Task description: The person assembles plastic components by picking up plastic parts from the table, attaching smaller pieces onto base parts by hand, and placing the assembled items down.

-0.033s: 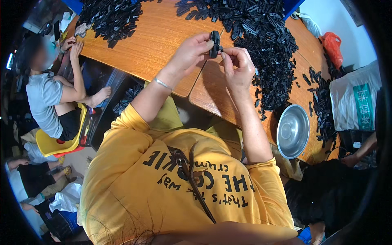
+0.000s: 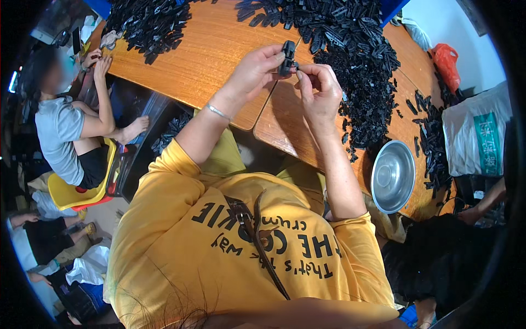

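Note:
My left hand [image 2: 256, 67] is closed on an oblong black plastic part [image 2: 286, 57], held upright above the wooden table. Close beside it, my right hand [image 2: 320, 90] pinches a small black piece [image 2: 296, 66] between thumb and forefinger. The small piece is right at the lower right side of the larger part; whether the two touch I cannot tell. Past my hands spreads a heap of oblong black plastic parts [image 2: 339, 24]. To the right of my right hand lies a heap of smaller black pieces [image 2: 364, 88].
A metal bowl [image 2: 393, 176] stands near the table's right front edge. More black parts [image 2: 433, 145] lie beyond it, by a white sack [image 2: 475, 134] and a red plastic bag [image 2: 445, 66]. Another black heap [image 2: 153, 27] is at the far left. A person [image 2: 68, 123] sits at left.
The oblong black part in my left hand has tilted slightly. Both hands are in nearly the same place.

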A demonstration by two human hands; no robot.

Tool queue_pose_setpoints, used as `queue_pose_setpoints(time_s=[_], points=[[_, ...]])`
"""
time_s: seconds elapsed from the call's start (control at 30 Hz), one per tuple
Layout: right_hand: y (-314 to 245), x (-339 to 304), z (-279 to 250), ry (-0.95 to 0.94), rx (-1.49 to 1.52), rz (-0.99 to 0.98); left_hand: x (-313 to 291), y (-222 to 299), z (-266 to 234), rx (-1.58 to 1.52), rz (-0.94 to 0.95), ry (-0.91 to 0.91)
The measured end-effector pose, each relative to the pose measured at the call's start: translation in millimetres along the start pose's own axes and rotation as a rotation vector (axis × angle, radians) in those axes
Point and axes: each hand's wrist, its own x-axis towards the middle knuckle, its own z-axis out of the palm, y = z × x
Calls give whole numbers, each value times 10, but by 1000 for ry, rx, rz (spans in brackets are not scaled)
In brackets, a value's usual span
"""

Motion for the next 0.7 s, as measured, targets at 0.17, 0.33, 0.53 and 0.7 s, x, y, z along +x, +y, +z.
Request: queue_pose_setpoints(time_s=[0.17, 0.33, 0.53, 0.7], points=[[-87, 105, -91, -89, -114, -134, 8, -12, -126, 35, -46, -20], [-148, 204, -192, -252, -202, -231, 30, 4, -107, 133, -69, -34], [-197, 303, -258, -370, -254, -323, 11, 18, -70, 280, -77, 17], [-110, 272, -294, -473, -349, -335, -37, 41, -113, 361, -112, -22]])
